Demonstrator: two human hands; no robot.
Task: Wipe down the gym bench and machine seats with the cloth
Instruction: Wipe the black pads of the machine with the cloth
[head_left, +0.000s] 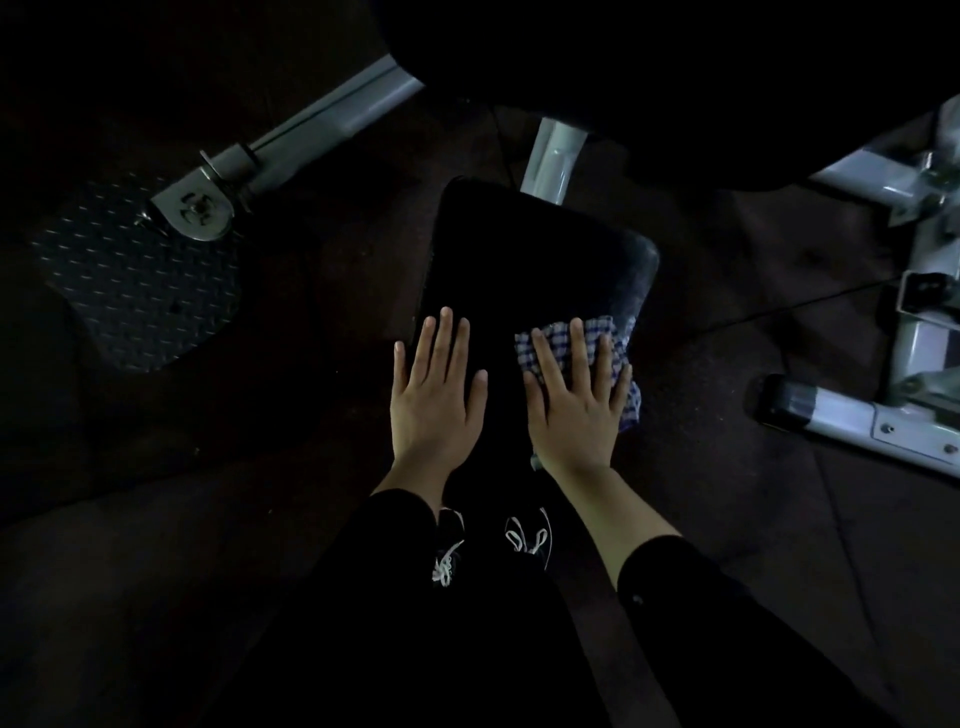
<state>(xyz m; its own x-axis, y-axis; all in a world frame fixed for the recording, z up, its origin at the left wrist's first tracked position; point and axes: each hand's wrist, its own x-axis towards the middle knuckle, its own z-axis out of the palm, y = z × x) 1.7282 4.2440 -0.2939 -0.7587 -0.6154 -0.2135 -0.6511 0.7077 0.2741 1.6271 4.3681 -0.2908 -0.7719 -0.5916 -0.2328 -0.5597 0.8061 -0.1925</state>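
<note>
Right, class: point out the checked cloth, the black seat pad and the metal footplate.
checked cloth (621, 340), head view, the bare corner past the fingertips.
black seat pad (530, 249), head view, middle of the top.
metal footplate (135, 280), head view, its ridged face.

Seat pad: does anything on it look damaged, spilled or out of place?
Nothing stands out. The seat looks whole, though the dim light hides detail. The right hand presses the cloth flat on it; the left hand rests beside.

Two hands, left hand (439, 400) and right hand (576, 402); one checked cloth (618, 338); one black seat pad (535, 260); one treaded footplate (135, 280); two laced shoes (449, 545).
</note>
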